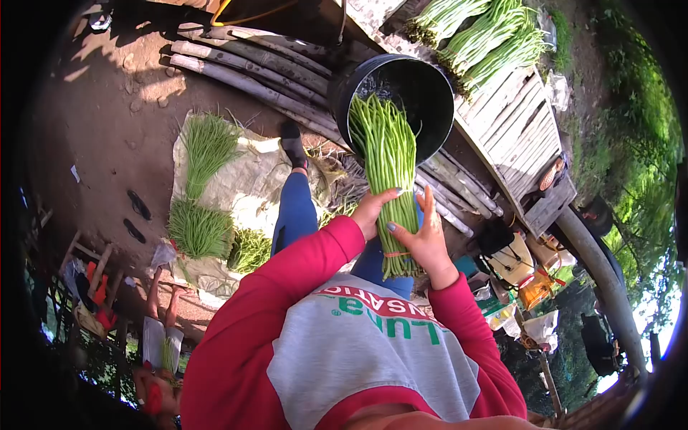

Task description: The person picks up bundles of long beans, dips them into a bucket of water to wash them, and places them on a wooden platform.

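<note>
A thick bundle of green long beans (387,154) is between my two hands, tied with a reddish band near its lower end and a pale band around its middle. My left hand (369,213) is closed around its left side, thumb laid across the front. On the opposite side, my right hand (424,240) holds the bundle with its thumb over the beans and its fingers stretched up along the edge. The upper end of the beans overlaps the mouth of a black bucket (434,93), whose inside shows some bright glints.
More bean bundles (494,43) lie on a slatted wooden platform (519,122) at upper right. Loose-looking bean piles (203,229) rest on a pale sheet (244,168) at left. Bamboo poles (251,72) run behind the bucket. Another person (161,337) sits at lower left, near sandals (138,205).
</note>
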`<state>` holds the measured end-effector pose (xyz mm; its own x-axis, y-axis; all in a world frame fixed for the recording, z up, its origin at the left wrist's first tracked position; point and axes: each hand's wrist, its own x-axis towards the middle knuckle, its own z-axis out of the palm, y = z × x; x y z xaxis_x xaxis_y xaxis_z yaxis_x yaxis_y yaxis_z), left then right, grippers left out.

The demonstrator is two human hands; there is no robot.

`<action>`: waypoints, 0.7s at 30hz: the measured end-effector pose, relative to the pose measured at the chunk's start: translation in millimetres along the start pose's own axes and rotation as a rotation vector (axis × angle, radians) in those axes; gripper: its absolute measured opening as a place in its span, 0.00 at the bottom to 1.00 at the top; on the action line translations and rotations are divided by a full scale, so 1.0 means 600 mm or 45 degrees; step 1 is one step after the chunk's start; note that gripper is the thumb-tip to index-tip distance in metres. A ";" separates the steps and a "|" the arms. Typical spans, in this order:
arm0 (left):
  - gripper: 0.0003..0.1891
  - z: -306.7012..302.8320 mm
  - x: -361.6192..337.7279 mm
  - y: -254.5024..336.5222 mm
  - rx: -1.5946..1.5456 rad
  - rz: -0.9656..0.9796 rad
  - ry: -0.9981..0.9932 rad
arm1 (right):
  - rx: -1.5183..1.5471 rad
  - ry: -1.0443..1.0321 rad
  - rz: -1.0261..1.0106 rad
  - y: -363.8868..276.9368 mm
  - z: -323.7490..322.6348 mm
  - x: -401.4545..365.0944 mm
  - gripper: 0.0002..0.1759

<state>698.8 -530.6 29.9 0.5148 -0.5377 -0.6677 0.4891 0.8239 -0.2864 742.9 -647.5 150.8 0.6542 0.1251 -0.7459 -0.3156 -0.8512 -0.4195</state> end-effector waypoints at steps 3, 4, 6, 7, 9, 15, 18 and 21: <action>0.22 -0.006 -0.008 -0.028 -0.068 -0.021 -0.103 | 1.044 -0.251 0.397 0.043 -0.014 -0.011 0.70; 0.23 0.008 -0.016 -0.030 -0.031 -0.018 -0.096 | 1.205 -0.337 0.440 0.043 -0.020 -0.017 0.70; 0.24 0.008 -0.016 -0.028 0.026 -0.022 -0.161 | 0.973 -0.373 0.235 0.059 -0.023 -0.030 0.67; 0.25 0.007 -0.016 -0.026 0.075 -0.030 -0.209 | 0.864 -0.340 0.169 0.055 -0.028 -0.036 0.66; 0.25 0.012 -0.005 -0.010 0.099 -0.020 -0.169 | 0.812 -0.293 0.170 0.038 -0.045 -0.060 0.65; 0.18 -0.001 0.105 0.076 -0.188 -0.131 -0.099 | -0.060 -0.083 -0.050 0.029 -0.064 -0.126 0.66; 0.16 0.007 0.135 0.105 -0.196 0.016 0.095 | -0.093 -0.069 -0.017 0.030 -0.064 -0.148 0.65; 0.16 -0.041 0.204 0.136 -0.073 -0.032 0.161 | -0.155 -0.077 -0.036 0.038 -0.056 -0.164 0.64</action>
<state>784.7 -524.9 -92.1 0.4085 -0.5341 -0.7401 0.4579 0.8214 -0.3400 694.2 -696.4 232.2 0.6179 0.1773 -0.7660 -0.2096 -0.9018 -0.3778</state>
